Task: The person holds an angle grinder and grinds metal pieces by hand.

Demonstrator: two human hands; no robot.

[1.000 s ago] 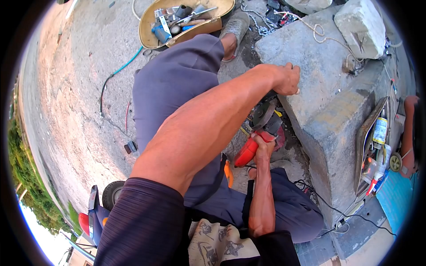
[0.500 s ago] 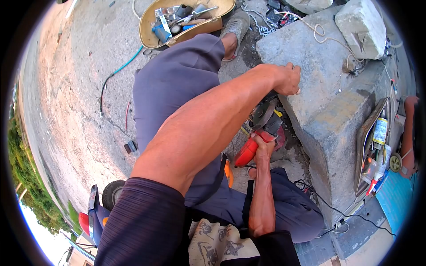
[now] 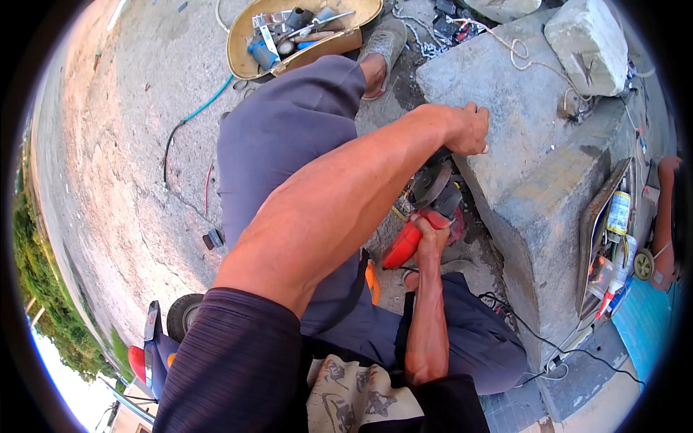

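Observation:
My right hand (image 3: 430,238) is wrapped around the red body of an angle grinder (image 3: 401,247). Its dark disc (image 3: 432,185) points up toward my other arm. Stretched across the view, my left arm ends in my left hand (image 3: 468,130), fingers curled, at the edge of a big concrete block (image 3: 498,108). A dark piece (image 3: 438,154) shows just under that hand and next to the disc; its kind is hidden by the wrist.
A tan bin (image 3: 234,43) of hand tools lies at the top. A pale stone block (image 3: 588,47) and a cord rest on the concrete. On the right, a tray (image 3: 588,238) holds cans and tubes. A black cable (image 3: 570,351) runs at lower right; a teal hose (image 3: 206,105) crosses the ground.
The grinder's head and disc have shifted slightly up and turned a little in my right hand's grip. My left hand stays in the same place.

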